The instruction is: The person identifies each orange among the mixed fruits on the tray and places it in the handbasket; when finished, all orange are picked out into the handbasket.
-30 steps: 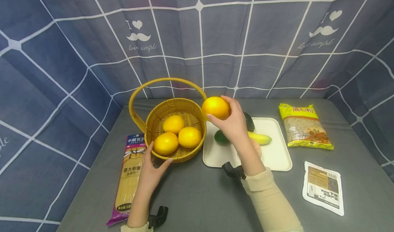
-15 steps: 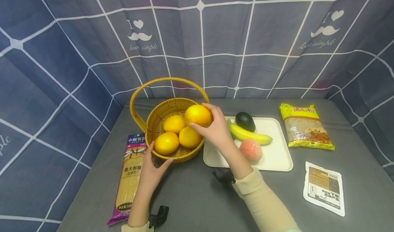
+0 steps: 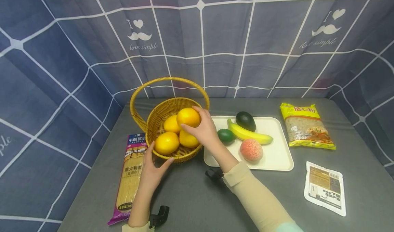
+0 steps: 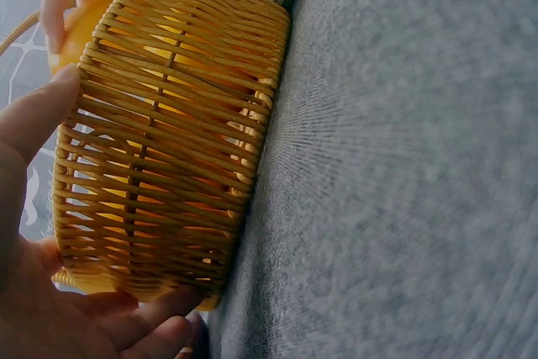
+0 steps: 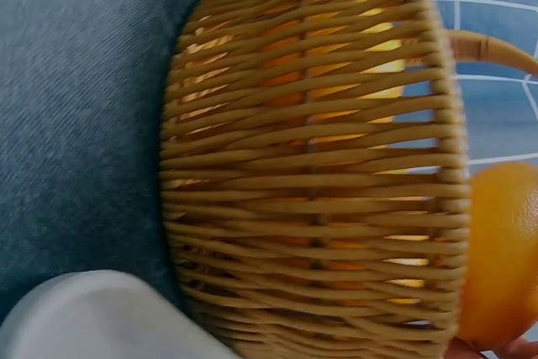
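A yellow wicker basket [image 3: 184,158] with a tall handle stands on the grey table. My left hand [image 3: 153,172] holds its near left side, thumb at the rim and fingers along the woven wall [image 4: 160,149]. Over the basket's right half, my right hand [image 3: 205,128] grips an orange [image 3: 188,117] between thumb and fingers. Beneath it several more oranges [image 3: 166,143] lie inside, two partly covered by the held one. From the right wrist camera, the held orange [image 5: 502,254] shows beyond the rim, with fingertips at its lower side.
Right of the basket, a cream tray [image 3: 278,162] bears a banana [image 3: 250,135], a peach [image 3: 251,150] and two dark green fruits [image 3: 245,121]. A spaghetti pack [image 3: 130,180] lies at left. A macaroni bag [image 3: 307,126] and a white pouch [image 3: 325,188] lie at far right.
My right hand has carried the orange leftward from beside the rim, above the tray, to over the oranges in the basket, slightly lower. My left hand stays at the basket.
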`<state>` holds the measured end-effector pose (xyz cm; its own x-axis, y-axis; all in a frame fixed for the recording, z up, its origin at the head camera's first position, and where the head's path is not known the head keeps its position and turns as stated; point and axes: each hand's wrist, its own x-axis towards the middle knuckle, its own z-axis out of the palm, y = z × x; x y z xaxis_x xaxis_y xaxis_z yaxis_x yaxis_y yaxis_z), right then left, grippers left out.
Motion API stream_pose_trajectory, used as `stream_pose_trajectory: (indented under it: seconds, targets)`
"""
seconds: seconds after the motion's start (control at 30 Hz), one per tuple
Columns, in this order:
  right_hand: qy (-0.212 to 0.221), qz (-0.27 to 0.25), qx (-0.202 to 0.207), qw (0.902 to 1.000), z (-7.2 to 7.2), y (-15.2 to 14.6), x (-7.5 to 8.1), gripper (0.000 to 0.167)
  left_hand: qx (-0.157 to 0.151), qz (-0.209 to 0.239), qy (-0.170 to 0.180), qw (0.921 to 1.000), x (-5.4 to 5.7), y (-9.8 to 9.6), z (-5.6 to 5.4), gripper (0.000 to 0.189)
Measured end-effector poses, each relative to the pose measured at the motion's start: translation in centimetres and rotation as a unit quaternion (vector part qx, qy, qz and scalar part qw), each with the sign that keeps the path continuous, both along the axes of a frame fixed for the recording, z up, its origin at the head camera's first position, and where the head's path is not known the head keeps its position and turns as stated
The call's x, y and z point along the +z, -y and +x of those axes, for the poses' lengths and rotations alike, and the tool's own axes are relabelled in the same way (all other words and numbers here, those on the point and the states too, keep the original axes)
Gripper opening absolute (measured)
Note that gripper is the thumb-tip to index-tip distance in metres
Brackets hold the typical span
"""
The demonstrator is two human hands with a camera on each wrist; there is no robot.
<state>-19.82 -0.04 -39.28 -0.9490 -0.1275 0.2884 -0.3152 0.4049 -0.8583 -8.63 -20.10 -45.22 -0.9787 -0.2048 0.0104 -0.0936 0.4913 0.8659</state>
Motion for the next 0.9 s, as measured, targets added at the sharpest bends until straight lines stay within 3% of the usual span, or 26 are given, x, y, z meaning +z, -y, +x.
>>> stream_pose_trajectory:
  seconds: [0.67, 0.9]
  targets:
    - [-0.043, 0.041, -0.027, 0.9979, -1.5, 2.3, -1.0, 0.075, -0.002, -0.003, -0.003, 1.0, -0.2, 0.0, 0.0, 0.096]
    - [-0.03, 0.048, -0.035, 0.9978, -2.1, 2.6, -1.1, 0.075, -0.002, -0.005, 0.0, 1.0, -0.2, 0.0, 0.0, 0.097]
